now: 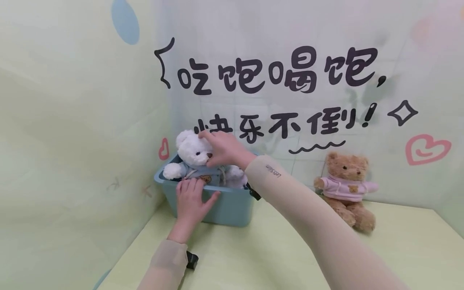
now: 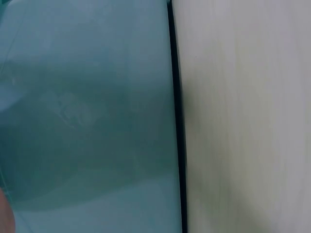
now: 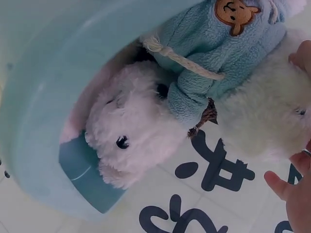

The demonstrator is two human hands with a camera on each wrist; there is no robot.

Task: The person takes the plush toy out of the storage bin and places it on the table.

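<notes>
From centre, toward seven o'clock, a blue bin (image 1: 228, 207) stands on a pale table (image 1: 261, 249). My left hand (image 1: 192, 199) grips its front rim; my right hand (image 1: 226, 147) holds the head of a white bear (image 1: 193, 159) inside it. At four o'clock, a brown bear (image 1: 348, 189) in pink sits upright. Black lettering (image 1: 303, 72) marks the wall toward one o'clock.

Head view: bright, diffuse light. Left wrist view: dimmer, low detail; broad soft shadow crosses blue bin (image 2: 92, 126).
</notes>
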